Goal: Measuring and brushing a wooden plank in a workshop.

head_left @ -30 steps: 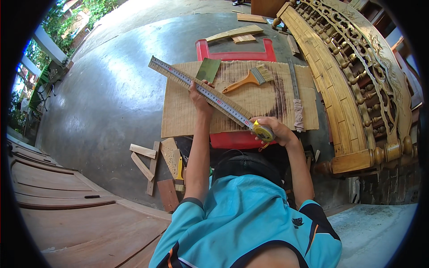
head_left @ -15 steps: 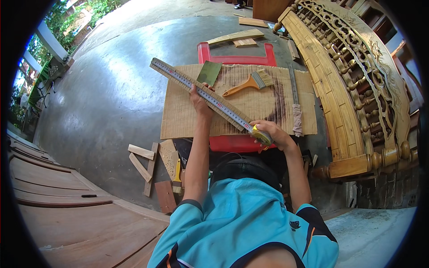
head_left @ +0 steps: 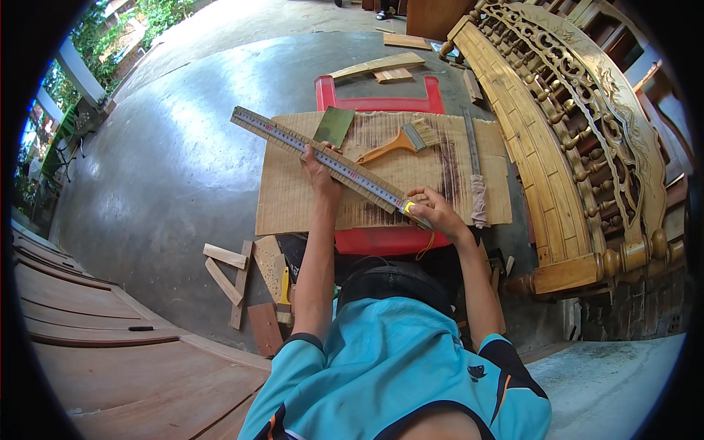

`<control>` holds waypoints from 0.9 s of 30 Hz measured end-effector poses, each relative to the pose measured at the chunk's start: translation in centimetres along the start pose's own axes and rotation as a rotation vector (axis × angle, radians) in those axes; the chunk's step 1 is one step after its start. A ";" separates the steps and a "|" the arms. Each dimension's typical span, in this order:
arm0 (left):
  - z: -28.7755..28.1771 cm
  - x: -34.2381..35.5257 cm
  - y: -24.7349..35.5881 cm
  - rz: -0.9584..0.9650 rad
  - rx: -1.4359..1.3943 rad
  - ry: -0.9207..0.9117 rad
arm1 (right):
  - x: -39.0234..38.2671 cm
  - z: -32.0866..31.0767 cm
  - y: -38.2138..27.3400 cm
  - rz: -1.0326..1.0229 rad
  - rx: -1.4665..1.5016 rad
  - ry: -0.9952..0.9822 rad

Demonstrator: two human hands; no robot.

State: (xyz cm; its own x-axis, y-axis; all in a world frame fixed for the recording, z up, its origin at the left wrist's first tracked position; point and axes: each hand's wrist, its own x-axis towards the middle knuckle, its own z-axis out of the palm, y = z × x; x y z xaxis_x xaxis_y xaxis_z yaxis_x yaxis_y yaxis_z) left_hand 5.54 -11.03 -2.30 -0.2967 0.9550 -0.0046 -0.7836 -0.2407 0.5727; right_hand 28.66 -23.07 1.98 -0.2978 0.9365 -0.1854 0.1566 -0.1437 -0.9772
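Observation:
My left hand (head_left: 317, 169) is closed round a long narrow wooden strip (head_left: 381, 196), with a measuring tape blade (head_left: 293, 141) laid along it diagonally. My right hand (head_left: 436, 216) grips the yellow tape measure case (head_left: 409, 207) at the strip's lower right end, with a cord dangling below. Beneath them lies a stained cardboard sheet (head_left: 286, 205) on a red plastic stool (head_left: 378, 238). An orange-handled brush (head_left: 389, 147), a green rectangular sheet (head_left: 336, 125) and a long flat tool with a cloth-wrapped handle (head_left: 478, 202) rest on the cardboard.
Carved wooden furniture (head_left: 543, 191) stands close on the right. Wood offcuts (head_left: 238, 275) and a yellow-handled brush (head_left: 284, 290) lie at lower left, beside wooden panels (head_left: 117, 367). More boards (head_left: 378, 66) lie beyond the stool. Another person's foot (head_left: 383, 13) shows at the top.
Both hands, the strip and the tape have shifted slightly left in the view, along with the surroundings. The fingers of my right hand have changed their hold on the tape case.

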 end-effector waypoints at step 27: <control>0.1 -0.7 0.6 -0.032 0.056 -0.081 | 0.1 0.6 1.7 -0.070 0.043 0.018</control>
State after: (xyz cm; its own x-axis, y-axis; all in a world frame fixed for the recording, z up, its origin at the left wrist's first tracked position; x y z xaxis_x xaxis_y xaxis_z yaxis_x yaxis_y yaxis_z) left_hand 5.30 -11.81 -1.85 -0.2254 0.9734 0.0412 -0.7597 -0.2021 0.6180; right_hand 28.35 -23.42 0.25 -0.2892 0.9504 -0.1144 0.0955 -0.0903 -0.9913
